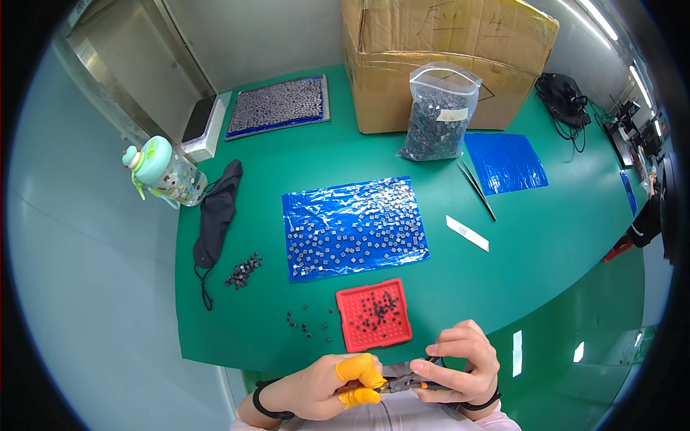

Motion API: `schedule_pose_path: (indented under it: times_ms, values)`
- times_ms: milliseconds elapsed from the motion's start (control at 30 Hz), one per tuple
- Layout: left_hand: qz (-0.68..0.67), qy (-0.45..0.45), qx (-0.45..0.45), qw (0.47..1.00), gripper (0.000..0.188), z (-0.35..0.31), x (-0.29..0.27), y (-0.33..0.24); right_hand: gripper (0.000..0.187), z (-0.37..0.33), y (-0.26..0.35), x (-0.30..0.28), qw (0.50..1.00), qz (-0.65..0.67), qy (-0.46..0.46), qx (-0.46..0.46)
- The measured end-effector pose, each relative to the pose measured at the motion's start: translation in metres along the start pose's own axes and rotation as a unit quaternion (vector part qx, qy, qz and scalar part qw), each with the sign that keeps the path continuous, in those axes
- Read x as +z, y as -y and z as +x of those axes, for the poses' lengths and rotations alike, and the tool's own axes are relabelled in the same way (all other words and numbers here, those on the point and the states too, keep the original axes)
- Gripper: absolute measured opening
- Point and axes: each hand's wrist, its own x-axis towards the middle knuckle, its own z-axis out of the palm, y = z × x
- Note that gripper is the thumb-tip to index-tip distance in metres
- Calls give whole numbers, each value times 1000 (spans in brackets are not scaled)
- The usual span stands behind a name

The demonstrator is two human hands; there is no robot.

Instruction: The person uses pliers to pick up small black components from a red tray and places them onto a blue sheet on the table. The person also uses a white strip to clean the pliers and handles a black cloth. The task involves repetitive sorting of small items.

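Close to my body, below the table's front edge, my right hand (467, 365) is closed around pliers (401, 383) with grey jaws and dark, orange-marked handles. My left hand (320, 388) wears yellow finger covers (359, 369) on its thumb and a finger. Those fingertips pinch together at the tip of the jaws; whatever lies between them is too small and hidden to name. Just beyond both hands sits a red tray (345, 320) with small dark pieces (381, 307) in it. Several loose dark bits (305, 328) lie left of the tray.
Many small square metallic parts cover a blue sheet (302, 205) mid-table. To its left are a dark pile (243, 271), a black pouch (217, 215) and a bottle (172, 172). Right are tweezers (477, 191) and a white strip (467, 233). A filled bag (437, 118) leans by a carton (402, 93).
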Motion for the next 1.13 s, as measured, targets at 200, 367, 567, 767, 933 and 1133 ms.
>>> schedule_pose_path:
  times_ms: [200, 367, 567, 767, 933, 1133]
  values:
    - [-409, 58, -191, 890, 25, -8, -2, 11, 40, 1, 0, -2, 1000, -21, 3, -20]
    - [-68, -93, 2, 993, 31, 4, 12, 0, 40, 2, -4, 0, 999, -6, -26, 22]
    - [194, -169, 123, 959, 37, 7, 15, 0, 42, 4, -1, 0, 999, -4, -26, 20]
    - [192, -198, 138, 951, 20, 10, 9, -4, 42, 3, -1, -1, 999, -9, -33, 28]
    - [174, -208, 95, 958, 19, 9, 7, -13, 42, 4, -2, -3, 999, -2, -26, 28]
    - [219, -205, 125, 946, 20, 7, 8, -11, 43, 3, -3, -3, 999, 1, -31, 22]
